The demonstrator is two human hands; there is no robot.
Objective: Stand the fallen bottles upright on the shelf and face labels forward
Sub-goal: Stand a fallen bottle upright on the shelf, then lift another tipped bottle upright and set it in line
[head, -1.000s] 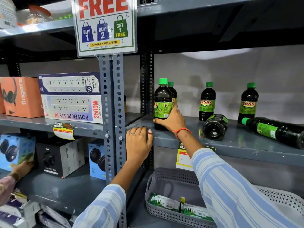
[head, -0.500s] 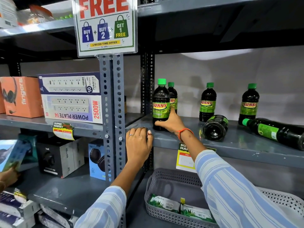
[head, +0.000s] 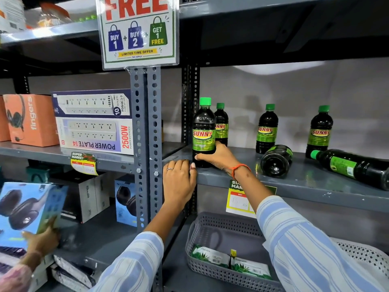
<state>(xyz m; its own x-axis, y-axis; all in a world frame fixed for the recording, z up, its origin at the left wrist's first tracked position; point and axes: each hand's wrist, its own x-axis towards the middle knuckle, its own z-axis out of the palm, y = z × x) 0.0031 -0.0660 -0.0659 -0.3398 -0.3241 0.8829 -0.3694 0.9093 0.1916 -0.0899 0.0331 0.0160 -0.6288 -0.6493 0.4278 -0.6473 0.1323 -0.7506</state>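
Dark Sunny bottles with green caps stand on the grey shelf (head: 294, 182). My right hand (head: 219, 157) grips the lower body of the front left bottle (head: 203, 131), which is upright with its label facing forward. A second bottle (head: 221, 123) stands right behind it, and two more (head: 267, 128) (head: 319, 131) stand farther right. Two bottles lie fallen: one (head: 276, 161) with its base toward me, one (head: 353, 168) on its side at the right edge. My left hand (head: 179, 182) rests curled over the shelf's front lip beside the post.
A grey slotted post (head: 146, 144) with a promo sign (head: 137, 30) divides the bays. Boxes of power strips (head: 92, 121) and headphones fill the left shelves. Another person's hand (head: 42, 241) holds a blue headphone box (head: 29, 209) lower left. Below sits a grey basket (head: 210, 232) with packets.
The front left bottle has been turned so its label now faces forward. At lower left, the other person has lifted the blue headphone box off the shelf.
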